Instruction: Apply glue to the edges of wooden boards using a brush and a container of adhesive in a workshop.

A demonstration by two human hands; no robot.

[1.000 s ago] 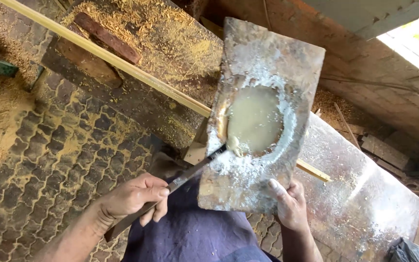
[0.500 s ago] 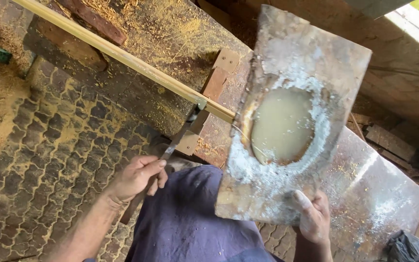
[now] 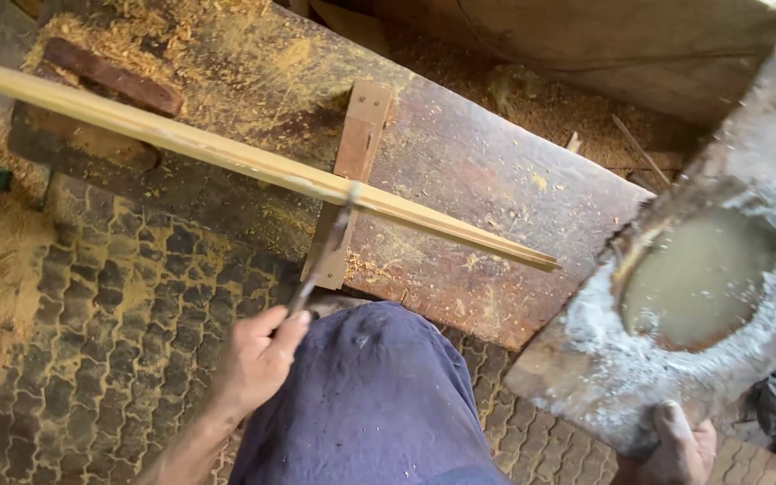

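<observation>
Two hands grip things: the left hand (image 3: 258,359) presses a blade (image 3: 323,256) against the wooden strip (image 3: 253,166) mid-frame; the right hand (image 3: 675,445) tilts the paste board (image 3: 702,278) lower right, where paste could spill.

My left hand (image 3: 258,359) sits low centre-left, forearm running in bare from the bottom edge, wrist slightly cocked up. Fingers curled tight, thumb on top, closed in a grip around a thin flat blade (image 3: 321,260) that points up and away from me. My right hand (image 3: 675,449) is at the bottom right corner, mostly cut off by the frame; thumb up and pressed on the lower edge of a slab (image 3: 604,377), fingers hidden beneath it. Hands well apart.
</observation>
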